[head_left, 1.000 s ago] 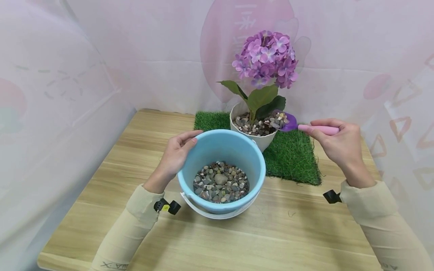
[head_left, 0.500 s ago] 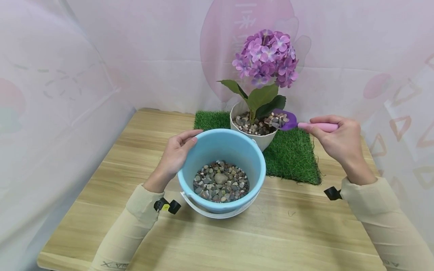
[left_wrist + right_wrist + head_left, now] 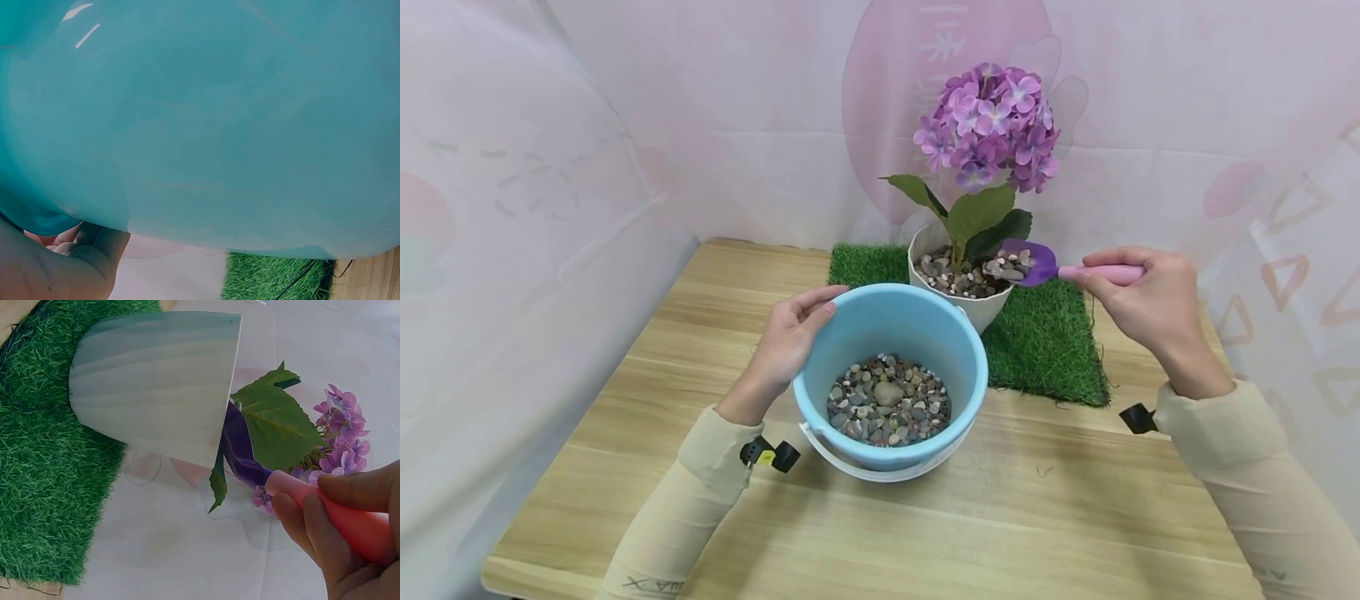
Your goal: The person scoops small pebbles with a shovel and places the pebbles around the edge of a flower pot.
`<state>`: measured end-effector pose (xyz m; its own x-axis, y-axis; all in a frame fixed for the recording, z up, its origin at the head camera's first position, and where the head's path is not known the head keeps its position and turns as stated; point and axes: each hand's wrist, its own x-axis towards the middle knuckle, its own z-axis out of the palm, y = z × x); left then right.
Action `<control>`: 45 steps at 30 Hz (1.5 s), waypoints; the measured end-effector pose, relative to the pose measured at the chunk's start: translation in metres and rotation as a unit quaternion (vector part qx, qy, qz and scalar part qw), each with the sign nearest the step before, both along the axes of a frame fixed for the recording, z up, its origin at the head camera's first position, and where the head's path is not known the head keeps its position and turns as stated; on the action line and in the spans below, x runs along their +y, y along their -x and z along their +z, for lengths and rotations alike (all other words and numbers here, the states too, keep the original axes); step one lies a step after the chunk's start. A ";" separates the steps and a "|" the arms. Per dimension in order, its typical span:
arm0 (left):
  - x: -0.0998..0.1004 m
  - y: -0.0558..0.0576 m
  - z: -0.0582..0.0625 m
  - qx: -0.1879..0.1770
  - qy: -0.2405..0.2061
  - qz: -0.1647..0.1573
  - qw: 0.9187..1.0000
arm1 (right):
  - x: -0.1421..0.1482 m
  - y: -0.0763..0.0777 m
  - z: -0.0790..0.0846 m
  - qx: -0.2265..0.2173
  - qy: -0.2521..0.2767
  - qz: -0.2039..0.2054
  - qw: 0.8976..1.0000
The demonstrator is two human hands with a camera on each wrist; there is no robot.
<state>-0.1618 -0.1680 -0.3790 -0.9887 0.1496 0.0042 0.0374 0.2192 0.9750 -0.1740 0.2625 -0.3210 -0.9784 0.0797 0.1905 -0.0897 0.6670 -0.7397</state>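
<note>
My right hand [image 3: 1152, 302] grips the pink handle of a small purple trowel [image 3: 1040, 265]. Pebbles lie on its blade, which reaches over the right rim of a white flowerpot [image 3: 979, 313]. In the pot stands a purple hydrangea [image 3: 992, 125] with green leaves, and pebbles cover the surface around its stem. My left hand [image 3: 786, 350] holds the left rim of a light blue bucket [image 3: 965, 367], thumb at the rim and fingers along the outside. Pebbles [image 3: 889, 417] cover the bucket's floor, a larger stone among them. The right wrist view shows the trowel [image 3: 240, 447] against the pot's edge.
A green artificial grass mat [image 3: 1052, 354] lies under the pot, behind and right of the bucket. The bucket's white handle [image 3: 887, 476] hangs down at the front. Wood-grain table [image 3: 670, 358] surrounds them, and a printed curtain [image 3: 760, 108] rises behind and at the sides.
The trowel's blade has tilted slightly at the pot's rim, and its pebbles appear shifted toward the pot. My left hand and the bucket have stayed in place.
</note>
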 end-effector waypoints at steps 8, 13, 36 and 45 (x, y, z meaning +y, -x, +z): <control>0.000 0.001 0.002 0.000 0.003 0.002 1.000 | -0.002 0.001 0.005 0.036 -0.023 0.009 0.999; 0.000 0.002 0.001 -0.003 0.001 0.004 1.000 | -0.003 0.003 0.004 0.088 -0.043 0.019 0.995; -0.001 -0.001 -0.002 -0.007 0.000 0.009 1.000 | -0.010 0.001 -0.003 0.311 -0.180 0.149 0.921; 0.000 0.000 0.000 -0.007 -0.004 0.007 1.000 | -0.010 0.000 -0.002 0.380 -0.213 0.201 0.877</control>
<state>-0.1614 -0.1680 -0.3793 -0.9908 0.1353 -0.0090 0.0199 0.2109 0.9773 -0.1743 0.2527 -0.3235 -0.4884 -0.4804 0.7285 -0.7409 0.6693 -0.0553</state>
